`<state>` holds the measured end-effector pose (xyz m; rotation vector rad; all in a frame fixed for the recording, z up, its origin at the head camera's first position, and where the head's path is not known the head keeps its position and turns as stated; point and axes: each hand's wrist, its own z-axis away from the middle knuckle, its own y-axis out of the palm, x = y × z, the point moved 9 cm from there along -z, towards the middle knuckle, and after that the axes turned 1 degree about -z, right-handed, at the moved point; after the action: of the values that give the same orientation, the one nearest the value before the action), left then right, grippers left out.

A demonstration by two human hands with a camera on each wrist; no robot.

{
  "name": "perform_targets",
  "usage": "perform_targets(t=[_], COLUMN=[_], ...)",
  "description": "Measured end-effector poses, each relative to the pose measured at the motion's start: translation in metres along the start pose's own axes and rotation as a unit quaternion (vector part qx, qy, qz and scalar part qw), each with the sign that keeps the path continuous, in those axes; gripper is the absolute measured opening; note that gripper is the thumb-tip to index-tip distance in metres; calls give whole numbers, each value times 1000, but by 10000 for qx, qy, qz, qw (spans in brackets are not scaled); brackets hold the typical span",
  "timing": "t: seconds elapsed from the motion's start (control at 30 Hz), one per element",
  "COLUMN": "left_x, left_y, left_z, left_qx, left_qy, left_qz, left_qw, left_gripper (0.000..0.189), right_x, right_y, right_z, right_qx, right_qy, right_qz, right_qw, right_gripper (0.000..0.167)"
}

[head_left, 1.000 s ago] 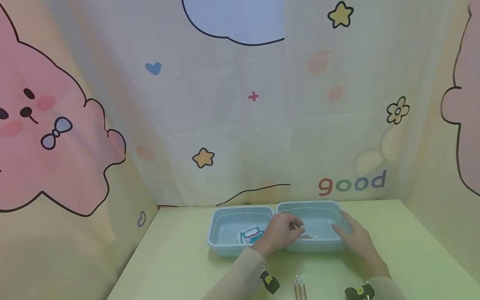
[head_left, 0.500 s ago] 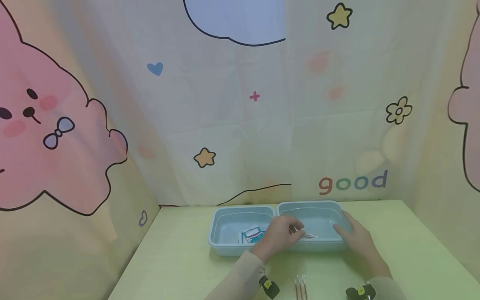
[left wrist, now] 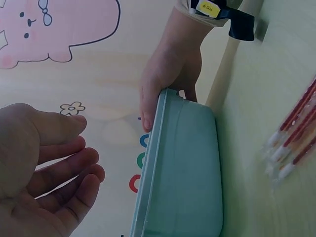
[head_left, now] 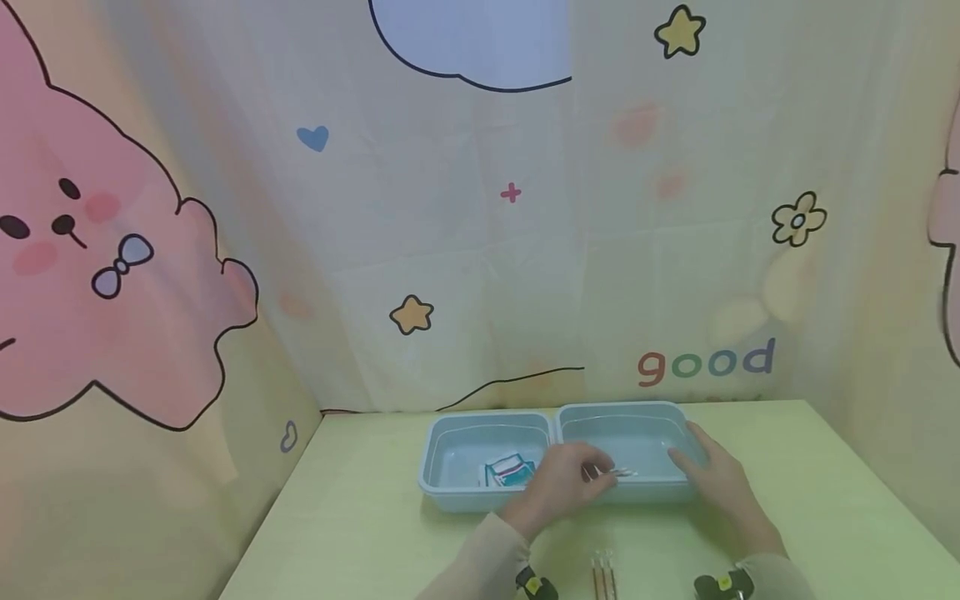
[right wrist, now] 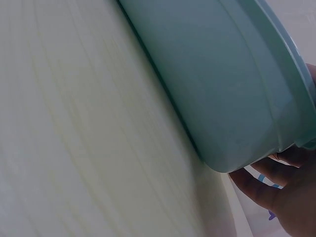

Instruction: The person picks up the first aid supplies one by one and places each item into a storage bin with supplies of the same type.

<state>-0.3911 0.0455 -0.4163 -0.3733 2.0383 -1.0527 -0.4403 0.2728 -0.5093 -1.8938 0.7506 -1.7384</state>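
Observation:
Two light blue plastic bins stand side by side on the table. My right hand (head_left: 716,475) holds the right bin (head_left: 675,492) by its right rim, thumb over the inside and fingers along the outer wall. Over that bin's front left corner is my left hand (head_left: 566,483), fingers loosely bent; the left wrist view shows nothing between thumb and fingers. Small white-tipped sticks (head_left: 624,473) show in the right bin just beyond its fingertips. Cotton swabs with reddish-brown sticks (head_left: 603,575) in clear wrap lie on the table in front.
In the left bin (head_left: 450,500) lie teal-and-white packets (head_left: 512,470), partly hidden by the left hand. The pale yellow-green table (head_left: 352,517) reaches back to a printed curtain (head_left: 465,208), with curtains on both sides too.
My left hand has dropped slightly toward the right bin's front rim. The right hand keeps its hold on the bin, and the head view has shifted a little.

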Motion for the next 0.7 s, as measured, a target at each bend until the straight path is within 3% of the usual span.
perform_targets(t=[0.7], left_x=[1], left_y=[16], left_z=[30], left_qx=[12], left_qy=[-82], left_qz=[-51], left_qw=[10000], left_gripper=[17], right_x=[1], right_y=[0], right_z=[2], right_qx=[-1], right_qy=[13], right_qz=[46], right_qw=[10000], right_gripper=[83])
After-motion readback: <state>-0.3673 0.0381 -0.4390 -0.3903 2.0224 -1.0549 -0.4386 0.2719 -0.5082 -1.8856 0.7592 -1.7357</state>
